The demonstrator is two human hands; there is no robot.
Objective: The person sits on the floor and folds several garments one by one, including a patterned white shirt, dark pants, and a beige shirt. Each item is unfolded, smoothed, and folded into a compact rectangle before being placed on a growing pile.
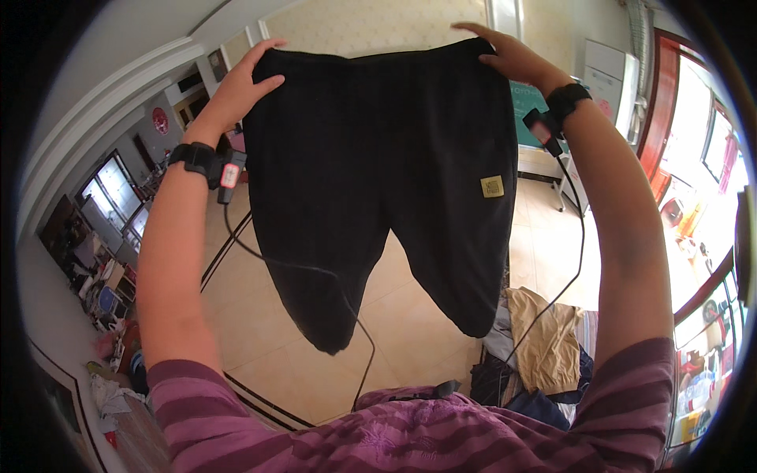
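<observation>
A pair of black trousers (378, 142) hangs spread out in front of me, waistband at the top and both legs dangling. My left hand (245, 83) grips the waistband's left corner between thumb and fingers. At the opposite corner, my right hand (502, 53) pinches the waistband, with some fingers stretched past the edge. A small yellow patch (491, 187) bearing print sits on the right-hand leg. Each wrist wears a black strap with a small device, the left device (229, 175) and the right device (543, 131), both trailing a thin cable.
A pile of clothes with a tan garment (544, 340) on top lies low on the right. Pale floor tiles (402, 307) show between the trouser legs. Behind stand a green board (528, 112) and a white refrigerator (606, 83). Cluttered items (109, 290) line the left side.
</observation>
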